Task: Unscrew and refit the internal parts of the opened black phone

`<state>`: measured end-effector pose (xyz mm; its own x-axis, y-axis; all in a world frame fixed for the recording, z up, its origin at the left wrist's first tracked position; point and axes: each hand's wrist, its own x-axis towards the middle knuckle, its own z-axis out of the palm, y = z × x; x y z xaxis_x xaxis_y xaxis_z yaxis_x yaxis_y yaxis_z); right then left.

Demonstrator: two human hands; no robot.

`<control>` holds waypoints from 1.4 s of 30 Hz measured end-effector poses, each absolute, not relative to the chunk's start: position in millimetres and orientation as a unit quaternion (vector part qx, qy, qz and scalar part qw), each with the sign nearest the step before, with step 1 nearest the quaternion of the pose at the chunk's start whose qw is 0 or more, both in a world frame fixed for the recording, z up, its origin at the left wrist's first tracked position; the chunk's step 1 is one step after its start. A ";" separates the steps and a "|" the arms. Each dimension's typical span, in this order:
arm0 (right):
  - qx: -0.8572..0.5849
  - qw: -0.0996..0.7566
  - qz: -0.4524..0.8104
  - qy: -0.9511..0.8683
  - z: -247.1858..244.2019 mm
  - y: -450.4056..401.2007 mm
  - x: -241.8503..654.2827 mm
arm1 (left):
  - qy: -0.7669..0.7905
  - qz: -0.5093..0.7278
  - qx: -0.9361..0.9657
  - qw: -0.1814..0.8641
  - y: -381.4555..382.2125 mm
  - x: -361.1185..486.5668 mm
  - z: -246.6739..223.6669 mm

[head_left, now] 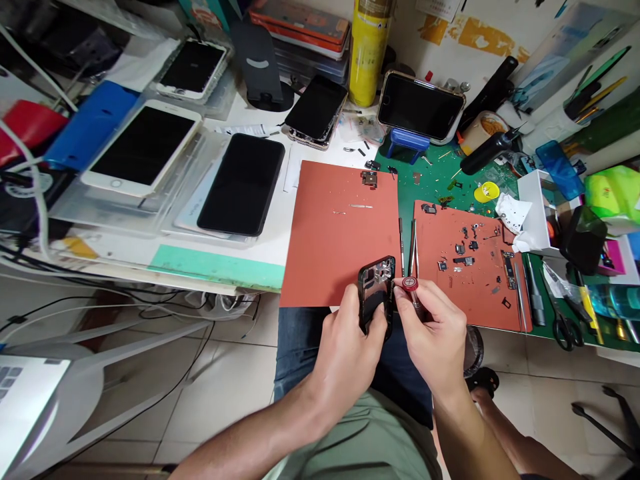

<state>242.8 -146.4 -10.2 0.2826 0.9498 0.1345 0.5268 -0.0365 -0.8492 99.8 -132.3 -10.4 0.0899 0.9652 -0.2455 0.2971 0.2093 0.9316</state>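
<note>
Left hand [350, 340] of a seated worker gripped an open phone housing [367, 288], fingers wrapped behind it and thumb pressed inside, just off the near edge of the left red mat [320, 253], by its near right corner. The housing was tipped up on its side, its long axis running away from the body, with the camera cut-outs at the far end.

Close on its right side, the right hand [435, 327] pinched a red-capped tool [410, 284] between thumb and fingers, the cap turned upward. The thumb and fingertips lay just beside the housing's right rim; whether they also held something smaller could not be told. The left hand bore the housing, while the right was the nearer to that rim.

Beyond the hands, tweezers [413, 243] lay lengthwise between the two red mats, over the green mat [435, 183]. Small phone parts [465, 261] were scattered across the right red mat [480, 313], and scissors [567, 330] rested past its right edge, near the worktop's front. Off the left mat's left edge lay a black phone [243, 183], with a white phone [145, 147] farther left.
</note>
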 end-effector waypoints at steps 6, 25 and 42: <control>-0.677 0.424 0.240 -0.551 -11.0 -146.1 244.2 | 0.589 0.322 0.538 0.510 -132.9 100.8 -11.1; -0.654 0.415 0.165 -0.611 -8.6 -149.1 240.2 | 0.541 0.412 0.419 0.602 -124.9 100.7 -18.2; -0.694 0.499 0.453 -0.254 -18.4 -167.9 222.6 | 0.452 0.452 0.251 0.727 -121.1 95.2 -25.3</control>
<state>222.6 -167.9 -18.4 0.4606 0.8045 -0.3750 -0.0984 -0.3736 -0.9224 95.2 -121.1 -25.3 0.1827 0.8841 -0.4301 -0.4314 0.4652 0.7730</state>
